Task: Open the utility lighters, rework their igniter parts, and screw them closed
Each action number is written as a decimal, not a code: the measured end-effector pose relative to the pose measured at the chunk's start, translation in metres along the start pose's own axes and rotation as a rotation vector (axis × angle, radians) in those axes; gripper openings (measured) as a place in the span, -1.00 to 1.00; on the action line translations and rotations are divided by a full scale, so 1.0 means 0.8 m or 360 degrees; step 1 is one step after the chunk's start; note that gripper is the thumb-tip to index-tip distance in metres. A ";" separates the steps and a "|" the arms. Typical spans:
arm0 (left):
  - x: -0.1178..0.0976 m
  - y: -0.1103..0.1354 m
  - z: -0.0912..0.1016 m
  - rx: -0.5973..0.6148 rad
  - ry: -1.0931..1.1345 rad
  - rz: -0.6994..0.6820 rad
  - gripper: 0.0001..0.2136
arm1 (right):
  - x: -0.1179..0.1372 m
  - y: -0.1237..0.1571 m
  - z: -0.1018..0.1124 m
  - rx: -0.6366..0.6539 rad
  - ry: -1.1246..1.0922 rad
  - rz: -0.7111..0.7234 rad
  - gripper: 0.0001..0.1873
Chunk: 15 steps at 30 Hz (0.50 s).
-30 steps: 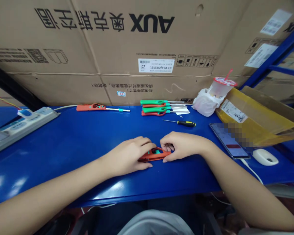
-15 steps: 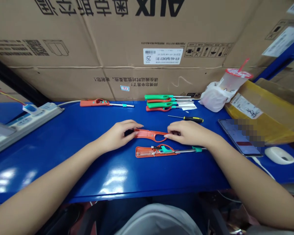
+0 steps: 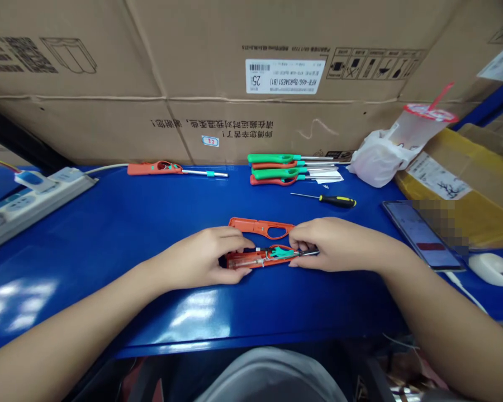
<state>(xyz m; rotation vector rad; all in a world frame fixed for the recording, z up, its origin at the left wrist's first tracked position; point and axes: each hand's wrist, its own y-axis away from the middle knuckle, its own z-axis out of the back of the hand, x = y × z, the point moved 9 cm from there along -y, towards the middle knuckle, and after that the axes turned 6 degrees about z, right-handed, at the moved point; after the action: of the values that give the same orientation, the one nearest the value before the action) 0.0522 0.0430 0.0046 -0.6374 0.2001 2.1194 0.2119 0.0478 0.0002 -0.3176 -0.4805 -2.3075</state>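
An opened gas lighter (image 3: 246, 259) lies on the blue table, its orange half-shell showing a green trigger (image 3: 281, 252) and small inner parts. My left hand (image 3: 212, 255) is closed about its left end, with fingers on the far side and thumb on the near side. At the other end, my right hand (image 3: 322, 244) pinches the lighter where the metal tube leaves the shell, hiding much of the tube. Just beyond, the loose orange cover half (image 3: 251, 225) lies with its oval trigger hole to the right, partly behind my right fingers.
Several green and orange lighters (image 3: 272, 174) are stacked near the cardboard box (image 3: 121, 134). Another orange lighter (image 3: 151, 168) lies to their left. A screwdriver (image 3: 337, 200), a phone (image 3: 419, 237) and a bagged cup (image 3: 377, 159) are on the right; a power strip (image 3: 37, 192) is on the left.
Both hands have let go of the orange cover half and moved nearer to me, onto the opened lighter. The view has tilted slightly downward.
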 end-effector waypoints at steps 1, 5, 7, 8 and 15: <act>0.003 -0.001 0.003 -0.0014 0.0050 0.0027 -0.72 | -0.001 0.000 0.002 -0.0024 0.0000 0.0017 -0.77; 0.016 -0.003 0.016 -0.0137 0.0074 0.0113 -0.68 | -0.003 0.001 0.014 -0.0148 0.0013 0.0097 -0.67; 0.021 -0.003 0.022 -0.0226 -0.0052 0.0115 -0.67 | -0.006 0.000 0.018 -0.0216 0.0080 0.0095 -0.62; 0.022 -0.003 0.023 -0.0258 -0.0125 0.0106 -0.67 | -0.008 -0.001 0.020 -0.0246 0.0121 0.0089 -0.62; 0.023 -0.002 0.019 -0.0312 -0.0298 0.0019 -0.77 | -0.008 -0.003 0.019 -0.0280 0.0129 0.0097 -0.80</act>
<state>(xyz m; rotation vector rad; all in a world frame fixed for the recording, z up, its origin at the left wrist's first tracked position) 0.0391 0.0623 0.0084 -0.5467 -0.1089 2.2123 0.2160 0.0601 0.0112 -0.3179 -0.2249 -2.2978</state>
